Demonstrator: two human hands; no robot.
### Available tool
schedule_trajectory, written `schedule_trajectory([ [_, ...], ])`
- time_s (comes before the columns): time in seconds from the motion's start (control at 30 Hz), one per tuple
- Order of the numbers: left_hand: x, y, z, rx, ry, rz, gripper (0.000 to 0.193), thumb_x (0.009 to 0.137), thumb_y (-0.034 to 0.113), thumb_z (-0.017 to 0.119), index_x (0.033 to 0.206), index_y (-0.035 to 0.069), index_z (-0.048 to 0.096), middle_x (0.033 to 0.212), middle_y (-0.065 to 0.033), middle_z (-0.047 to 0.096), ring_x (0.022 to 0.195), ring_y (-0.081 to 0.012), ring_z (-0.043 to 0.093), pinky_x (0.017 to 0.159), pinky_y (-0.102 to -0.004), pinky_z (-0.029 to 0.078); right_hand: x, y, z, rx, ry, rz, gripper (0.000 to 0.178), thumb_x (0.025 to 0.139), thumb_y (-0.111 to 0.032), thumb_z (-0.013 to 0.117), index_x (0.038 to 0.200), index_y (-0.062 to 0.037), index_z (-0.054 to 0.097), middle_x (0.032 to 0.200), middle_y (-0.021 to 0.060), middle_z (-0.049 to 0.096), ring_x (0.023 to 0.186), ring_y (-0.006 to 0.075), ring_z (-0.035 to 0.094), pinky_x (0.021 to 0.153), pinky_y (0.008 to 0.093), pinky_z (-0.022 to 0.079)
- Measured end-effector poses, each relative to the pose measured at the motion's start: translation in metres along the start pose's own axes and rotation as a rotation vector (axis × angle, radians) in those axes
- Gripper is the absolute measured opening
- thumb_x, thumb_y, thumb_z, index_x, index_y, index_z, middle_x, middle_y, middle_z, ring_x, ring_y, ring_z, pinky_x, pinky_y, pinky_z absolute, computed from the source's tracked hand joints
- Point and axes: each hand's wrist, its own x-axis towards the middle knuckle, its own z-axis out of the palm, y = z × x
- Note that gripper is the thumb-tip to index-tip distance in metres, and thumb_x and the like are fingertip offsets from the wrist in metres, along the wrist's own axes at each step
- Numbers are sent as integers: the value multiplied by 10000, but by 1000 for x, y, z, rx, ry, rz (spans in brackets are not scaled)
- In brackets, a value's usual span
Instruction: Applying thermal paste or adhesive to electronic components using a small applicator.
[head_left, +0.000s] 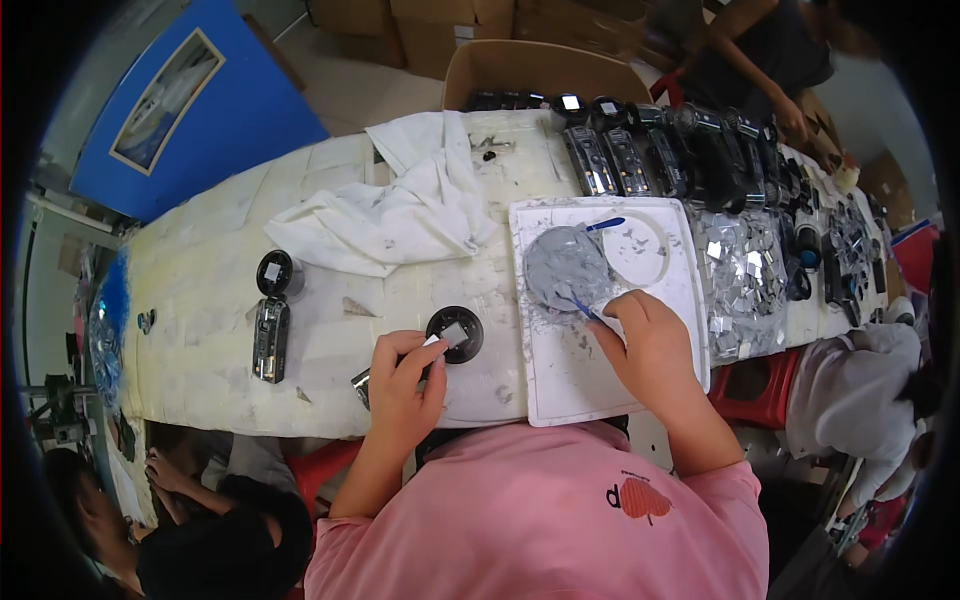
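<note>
My left hand (403,390) is closed, pinching a small grey square plate (456,334) over a black round cap (472,351). A white edge shows at its fingertips, too small to name. Beside that wrist, a dark cylindrical device (361,385) is mostly hidden by the hand. My right hand (650,345) is closed round a thin blue spatula (583,306), whose tip rests in a round patch of grey paste (562,262). The paste lies on a white foam tray (610,385). A second blue spatula (606,224) lies at the far edge of the paste.
One dark device (270,340) with a round cap (274,272) lies left. A white cloth (400,215) is spread behind. Several devices (625,160) line the back right, near a bag of small silver squares (745,270). Other people sit or stand around the table.
</note>
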Motion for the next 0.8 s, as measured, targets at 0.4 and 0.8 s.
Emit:
schedule_trajectory([
  [0.4, 14, 8, 20, -55, 46, -32, 232, 779, -63, 680, 992, 29, 661, 958, -145, 572, 899, -285, 603, 736, -338, 502, -9, 5, 12, -59, 104, 62, 167, 776, -52, 706, 934, -4, 681, 761, 114, 600, 663, 301, 610, 579, 395, 492],
  [0.8, 10, 5, 9, 27, 7, -16, 266, 730, -59, 708, 971, 34, 643, 1009, -133, 608, 934, -305, 591, 790, -369, 480, -13, 7, -2, 448, -33, 294, 166, 872, -32, 654, 1014, 32, 710, 704, 83, 575, 600, 161, 524, 539, 278, 394],
])
